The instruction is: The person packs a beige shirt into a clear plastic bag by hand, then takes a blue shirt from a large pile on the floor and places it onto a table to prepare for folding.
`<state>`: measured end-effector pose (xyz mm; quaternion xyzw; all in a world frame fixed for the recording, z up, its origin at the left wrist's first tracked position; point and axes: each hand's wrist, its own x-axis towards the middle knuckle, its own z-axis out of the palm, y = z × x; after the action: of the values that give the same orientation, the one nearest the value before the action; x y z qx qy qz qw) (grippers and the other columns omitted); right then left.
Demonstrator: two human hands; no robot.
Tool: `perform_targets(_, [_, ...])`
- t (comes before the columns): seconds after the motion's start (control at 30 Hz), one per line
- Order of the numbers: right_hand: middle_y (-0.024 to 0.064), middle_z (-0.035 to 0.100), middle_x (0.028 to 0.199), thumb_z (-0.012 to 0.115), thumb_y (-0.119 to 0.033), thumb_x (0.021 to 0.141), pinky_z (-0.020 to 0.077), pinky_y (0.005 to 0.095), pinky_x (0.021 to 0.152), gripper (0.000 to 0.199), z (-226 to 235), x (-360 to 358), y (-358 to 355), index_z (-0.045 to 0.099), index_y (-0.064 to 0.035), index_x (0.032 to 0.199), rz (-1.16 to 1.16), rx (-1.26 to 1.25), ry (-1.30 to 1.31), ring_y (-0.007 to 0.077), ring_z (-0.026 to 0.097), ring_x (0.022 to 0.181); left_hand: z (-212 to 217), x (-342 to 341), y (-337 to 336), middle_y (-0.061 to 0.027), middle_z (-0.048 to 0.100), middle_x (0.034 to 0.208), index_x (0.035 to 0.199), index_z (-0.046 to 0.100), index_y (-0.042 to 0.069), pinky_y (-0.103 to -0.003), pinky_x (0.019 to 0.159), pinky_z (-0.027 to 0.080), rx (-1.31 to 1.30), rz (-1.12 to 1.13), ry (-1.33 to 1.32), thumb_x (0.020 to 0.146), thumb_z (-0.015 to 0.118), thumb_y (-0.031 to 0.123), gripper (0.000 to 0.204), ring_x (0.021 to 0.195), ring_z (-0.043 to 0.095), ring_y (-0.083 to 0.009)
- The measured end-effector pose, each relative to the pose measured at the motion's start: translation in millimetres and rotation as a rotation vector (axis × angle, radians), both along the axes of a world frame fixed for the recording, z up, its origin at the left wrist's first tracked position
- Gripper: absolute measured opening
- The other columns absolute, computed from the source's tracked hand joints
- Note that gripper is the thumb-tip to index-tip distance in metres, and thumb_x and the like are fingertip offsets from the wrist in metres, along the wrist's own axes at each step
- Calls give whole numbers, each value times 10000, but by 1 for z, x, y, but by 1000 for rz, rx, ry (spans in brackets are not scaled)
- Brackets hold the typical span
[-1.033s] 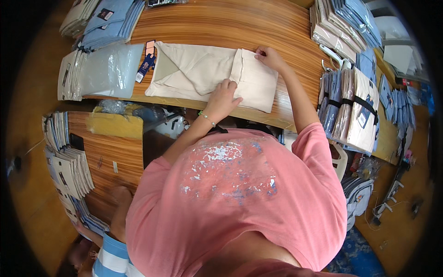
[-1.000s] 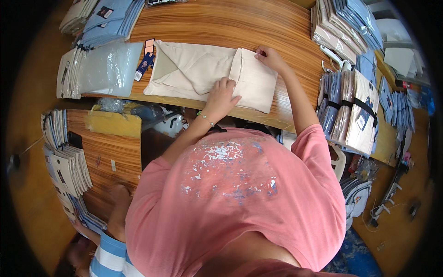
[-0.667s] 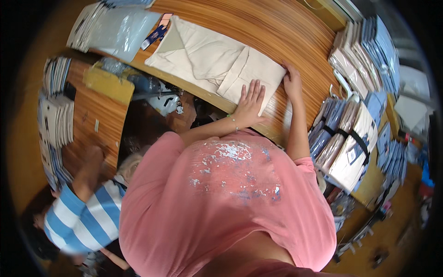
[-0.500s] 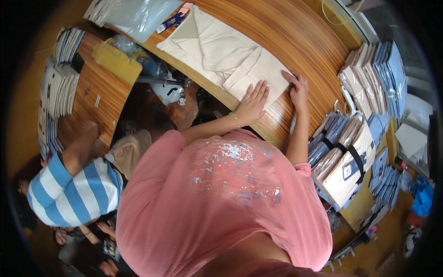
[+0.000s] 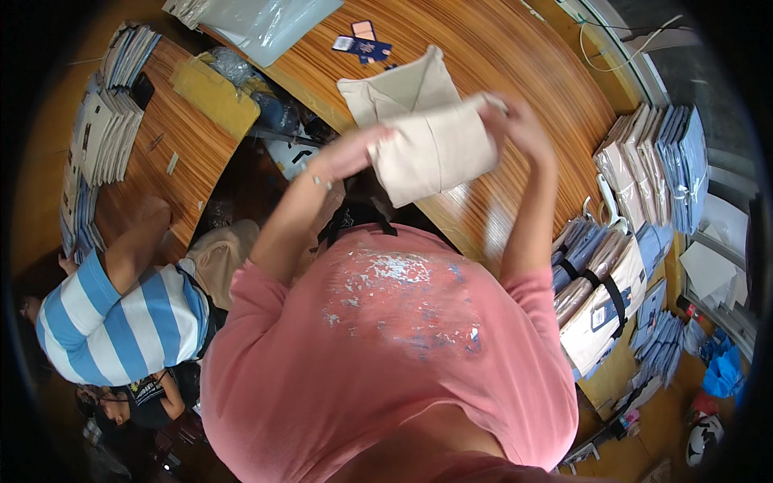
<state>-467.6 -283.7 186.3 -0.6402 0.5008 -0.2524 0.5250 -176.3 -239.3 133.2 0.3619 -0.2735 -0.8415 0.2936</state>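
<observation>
the right fingers (image 5: 502, 121) look blurred against beige cloth (image 5: 435, 154).

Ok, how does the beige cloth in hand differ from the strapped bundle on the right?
The beige cloth is held between the left hand and right hand; the strapped bundle sits untouched. The cloth is one folded piece; the bundle gathers several, blue and beige. Both show beige fabric.

- Cloth (image 5: 439, 153): raised fold blurred, hiding part of the layer beneath.
- Left hand (image 5: 348, 154), at the cloth's left: blurred, finger outlines unclear.
- Right hand (image 5: 517, 129), at the cloth's right: blurred too.
- Tags (image 5: 374, 50), beyond the cloth: print too small.
- Plastic bag (image 5: 278, 28), left beyond the cloth: top cut off.
</observation>
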Motion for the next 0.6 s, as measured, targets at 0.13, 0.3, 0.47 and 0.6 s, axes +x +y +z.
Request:
perform_targets(0.13, [112, 620, 870, 641, -221, 757, 449, 276, 694, 328, -54, 46, -70, 590, 15, 979, -136, -79, 193, 167, 570, 779, 9, 23, -56, -125, 485, 1201, 1237, 408, 37, -302, 912, 389, -179, 111, -440, 941, 323, 329, 425, 1066, 496, -161])
perform_targets(0.3, [110, 604, 755, 708, -185, 675, 438, 289, 613, 293, -96, 57, -76, 604, 18, 859, -157, -192, 418, 156, 560, 679, -55, 56, -52, -116, 529, 1143, 1207, 434, 9, -264, 844, 419, -266, 347, -494, 897, 434, 192, 360, 993, 528, -152])
perform_targets(0.47, [25, 555, 634, 743, -163, 656, 397, 279, 509, 232, -108, 43, -81, 580, -17, 735, -292, -83, 238, 121, 514, 563, -94, 58, -49, -91, 591, 1024, 1104, 515, -26, -231, 786, 444, -363, 405, -497, 853, 490, 56, 265, 914, 568, -147])
perform_targets(0.6, [-5, 541, 616, 737, -222, 691, 375, 243, 480, 233, -94, 42, -74, 572, -57, 699, -381, 231, -42, 72, 488, 544, -90, 55, -40, -86, 603, 952, 1035, 567, -16, -235, 760, 447, -473, 347, -622, 829, 507, 72, 232, 865, 581, -149])
